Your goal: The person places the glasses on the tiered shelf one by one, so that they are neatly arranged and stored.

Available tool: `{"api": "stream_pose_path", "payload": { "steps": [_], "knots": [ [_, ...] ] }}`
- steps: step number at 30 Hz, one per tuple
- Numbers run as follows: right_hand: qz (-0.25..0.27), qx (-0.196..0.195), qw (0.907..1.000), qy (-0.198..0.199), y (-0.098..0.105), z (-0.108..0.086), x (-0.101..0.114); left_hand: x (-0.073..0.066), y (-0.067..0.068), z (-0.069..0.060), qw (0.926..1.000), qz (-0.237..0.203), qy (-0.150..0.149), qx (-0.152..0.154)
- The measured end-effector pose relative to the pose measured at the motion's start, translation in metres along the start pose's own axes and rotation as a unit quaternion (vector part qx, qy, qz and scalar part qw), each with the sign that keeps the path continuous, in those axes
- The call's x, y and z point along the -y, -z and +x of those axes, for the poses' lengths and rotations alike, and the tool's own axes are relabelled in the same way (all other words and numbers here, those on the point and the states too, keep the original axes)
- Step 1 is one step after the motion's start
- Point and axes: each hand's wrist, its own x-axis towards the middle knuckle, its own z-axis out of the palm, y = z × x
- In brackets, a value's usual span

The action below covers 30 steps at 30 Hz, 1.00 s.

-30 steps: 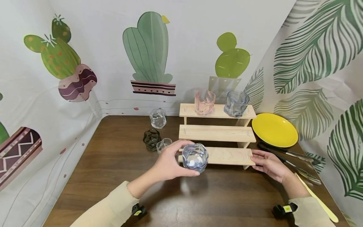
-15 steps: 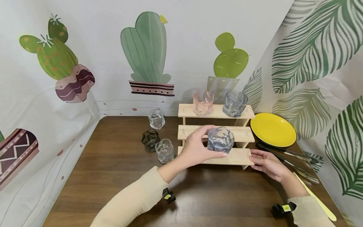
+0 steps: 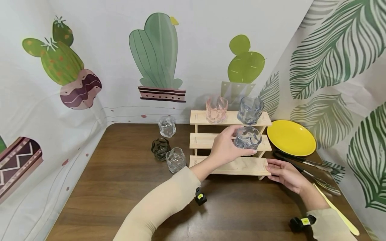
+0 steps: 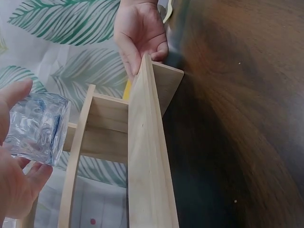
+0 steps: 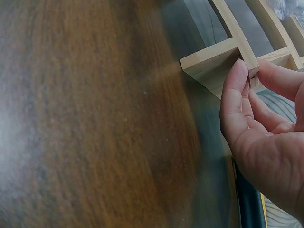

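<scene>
Rippled, bluish glass tumbler (image 3: 248, 138) now farther right

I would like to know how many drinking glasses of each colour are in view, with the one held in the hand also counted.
Blue-tinted glasses: 2
Clear glasses: 2
Pink glass: 1
Dark glass: 1
Total: 6
</scene>
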Motion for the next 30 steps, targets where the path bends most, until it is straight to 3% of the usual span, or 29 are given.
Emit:
{"api": "stream_pose_path", "payload": {
  "steps": [13, 30],
  "knots": [
    [0.012, 0.007, 0.9999, 0.006, 0.001, -0.001, -0.001, -0.003, -0.021, 0.014, 0.9998, 0.017, 0.013, -0.002],
    [0.017, 0.000, 0.9998, 0.006, 0.000, -0.001, -0.001, -0.003, -0.025, 0.014, 0.9990, 0.038, 0.022, -0.005]
  ]
}}
